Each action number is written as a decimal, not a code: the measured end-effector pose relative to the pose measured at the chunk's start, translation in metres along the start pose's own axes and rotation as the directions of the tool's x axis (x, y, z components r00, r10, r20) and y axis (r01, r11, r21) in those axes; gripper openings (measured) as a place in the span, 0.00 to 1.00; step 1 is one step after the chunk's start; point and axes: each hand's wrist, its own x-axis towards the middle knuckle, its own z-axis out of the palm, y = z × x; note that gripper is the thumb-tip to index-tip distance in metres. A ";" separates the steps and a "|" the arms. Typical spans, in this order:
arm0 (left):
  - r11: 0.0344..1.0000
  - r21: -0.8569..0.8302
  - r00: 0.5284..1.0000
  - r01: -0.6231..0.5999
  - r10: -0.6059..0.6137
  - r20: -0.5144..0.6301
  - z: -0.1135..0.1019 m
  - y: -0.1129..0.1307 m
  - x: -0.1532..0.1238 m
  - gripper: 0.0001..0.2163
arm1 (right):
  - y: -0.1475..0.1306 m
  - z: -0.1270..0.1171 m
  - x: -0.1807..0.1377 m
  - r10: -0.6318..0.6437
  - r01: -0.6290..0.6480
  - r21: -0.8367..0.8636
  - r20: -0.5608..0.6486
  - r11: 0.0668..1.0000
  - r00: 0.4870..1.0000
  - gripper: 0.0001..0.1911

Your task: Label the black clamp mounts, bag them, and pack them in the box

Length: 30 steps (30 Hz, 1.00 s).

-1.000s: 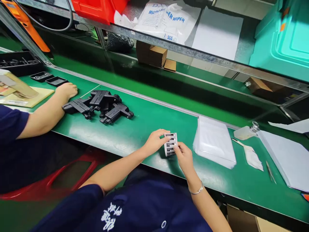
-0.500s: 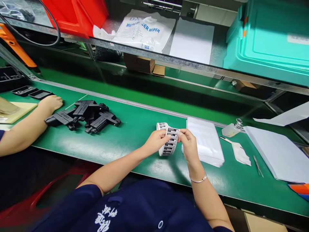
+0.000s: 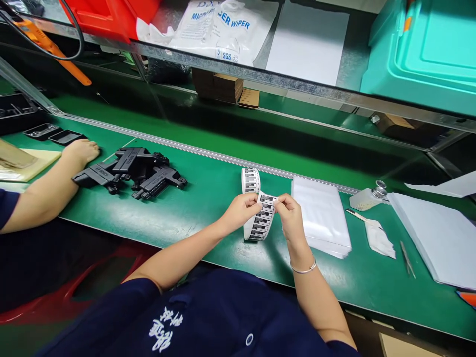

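Note:
A roll of labels (image 3: pixel 262 224), white with black-and-white printed blocks, hangs as a loop over the green bench. My left hand (image 3: pixel 241 212) pinches the strip between thumb and fingers at its left edge. At the strip's upper right corner, my right hand (image 3: pixel 292 218) has thumb and forefinger closed on the edge of a label. Whether that label has lifted off the backing, I cannot tell. Just right of my hands lies a stack of clear plastic bags (image 3: pixel 322 213). Several black plastic parts (image 3: pixel 132 171) are piled to the left.
A co-worker's arm (image 3: pixel 48 198) rests on the bench at left. Rightward are a small bottle (image 3: pixel 368 197), a brush wrapped in white cloth (image 3: pixel 377 237), tweezers (image 3: pixel 407 259) and white sheets (image 3: pixel 435 238). A metal shelf (image 3: pixel 308 79) overhangs the back, bearing a teal case (image 3: pixel 427 64).
The label loop's far part now stands higher and more open behind my left hand. Both hands stay pinched on the strip. The view has shifted slightly.

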 end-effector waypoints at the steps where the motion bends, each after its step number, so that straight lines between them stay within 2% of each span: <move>1: 1.000 0.014 1.000 0.006 -0.005 -0.015 0.000 0.000 0.000 0.10 | 0.000 0.001 0.000 0.008 -0.008 0.003 0.011 1.000 1.000 0.09; 4: 0.998 0.069 0.998 0.006 -0.002 -0.058 -0.001 0.001 -0.001 0.10 | -0.001 0.002 0.002 0.028 -0.029 0.030 0.045 0.999 0.999 0.09; 7: 0.994 0.113 0.999 0.000 0.005 -0.046 -0.003 0.002 -0.003 0.09 | 0.001 0.002 0.004 0.021 -0.022 0.030 0.042 0.999 0.999 0.09; 13: 0.999 -0.041 1.000 0.024 -0.025 -0.006 -0.005 0.002 -0.006 0.07 | 0.001 0.003 0.007 0.008 -0.008 -0.011 -0.023 1.000 1.000 0.09; 19: 0.996 -0.063 0.997 0.063 -0.066 -0.040 0.002 -0.001 0.000 0.04 | 0.002 0.000 0.003 0.009 -0.009 0.000 0.023 1.000 1.000 0.10; 24: 0.993 -0.106 0.994 0.055 -0.064 -0.084 -0.002 -0.004 0.009 0.04 | 0.008 -0.004 -0.004 0.069 -0.060 -0.068 0.140 0.996 0.988 0.10; 27: 0.995 -0.094 0.994 0.041 -0.051 -0.099 -0.005 -0.006 0.009 0.03 | 0.011 -0.003 -0.006 0.066 -0.053 -0.102 0.129 0.993 0.989 0.10; 30: 0.993 -0.107 0.998 0.044 -0.049 -0.050 -0.003 -0.009 0.004 0.05 | 0.010 -0.003 -0.003 0.049 -0.043 -0.061 0.090 0.997 0.995 0.10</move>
